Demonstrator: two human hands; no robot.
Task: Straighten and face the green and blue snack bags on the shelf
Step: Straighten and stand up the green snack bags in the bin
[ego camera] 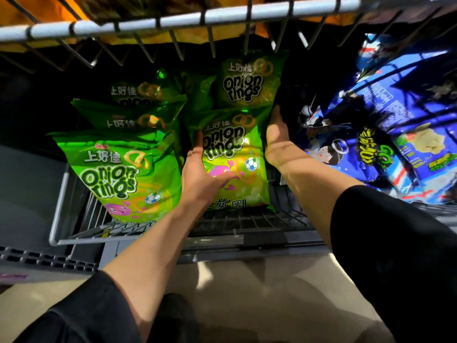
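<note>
Hands: L hand (201,174) flat on the front green bag (235,157), thumb across its face, fingers along its left edge. R hand (277,142) presses its right edge, fingers straight, reaching behind. Neither curls round it; bag squeezed between both, prob. to square it upright, label out.
Green bags: two columns on wire shelf (247,224); held bag heads the right column, one more behind. Left column (123,169): three, leaning, front one tilted.
Blue bags (395,134): right of greens, heaped askew, untouched.
Upper rack (173,19): overhead, orange packs above.
</note>
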